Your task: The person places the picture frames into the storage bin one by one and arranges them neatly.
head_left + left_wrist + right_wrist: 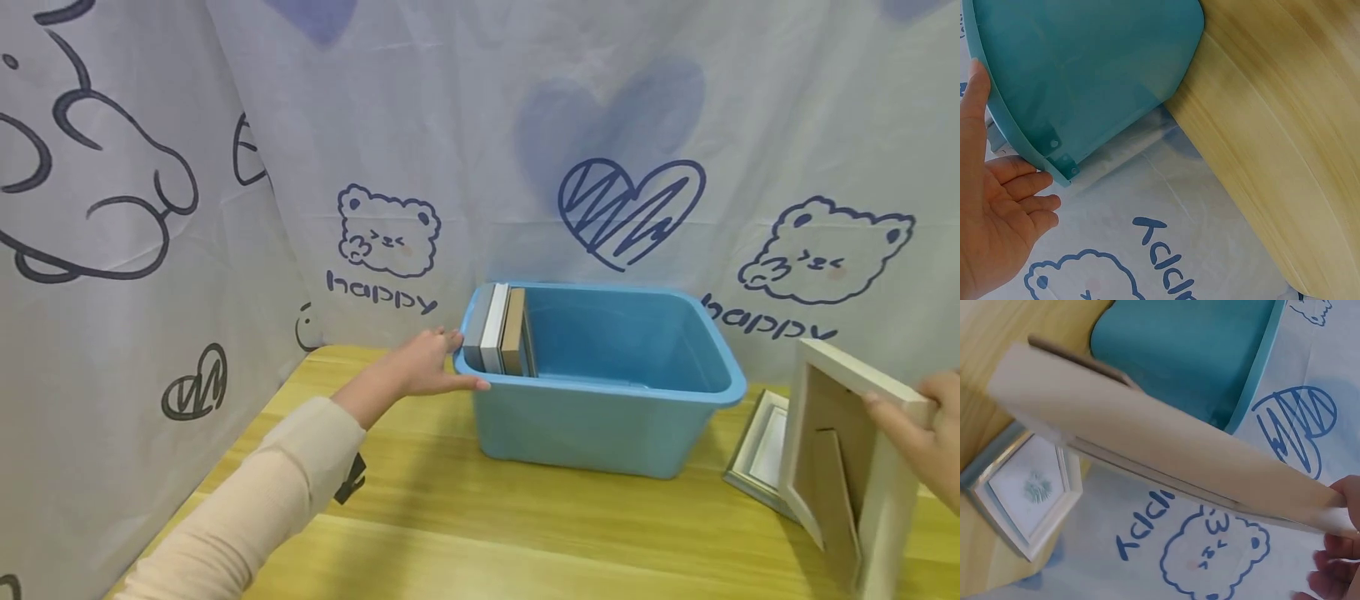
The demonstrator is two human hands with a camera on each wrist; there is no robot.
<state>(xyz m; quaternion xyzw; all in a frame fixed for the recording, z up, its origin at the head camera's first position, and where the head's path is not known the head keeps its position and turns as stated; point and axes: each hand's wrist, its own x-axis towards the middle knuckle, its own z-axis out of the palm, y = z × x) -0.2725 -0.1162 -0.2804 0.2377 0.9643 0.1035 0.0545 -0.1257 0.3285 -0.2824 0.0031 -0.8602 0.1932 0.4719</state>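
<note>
My left hand point(427, 362) rests at the left end of a blue plastic bin point(592, 429), thumb along the front rim and fingers at the left rim. In the left wrist view, its fingers lie spread against the outside of the bin. My right hand point(930, 433) grips a light wooden picture frame point(842, 475) by its upper edge. The frame is tilted, its brown back and stand leg facing the bin. Standing side by side at the bin's left end are a grey frame point(477, 333), a white frame point(492, 337) and a brown-edged frame point(513, 337).
Right of the bin, another picture frame point(1032, 487) with a pale border and a green print lies on the wooden table point(420, 533), partly behind the held one. White cloth point(465, 167) with printed hearts and bears hangs behind and to the left.
</note>
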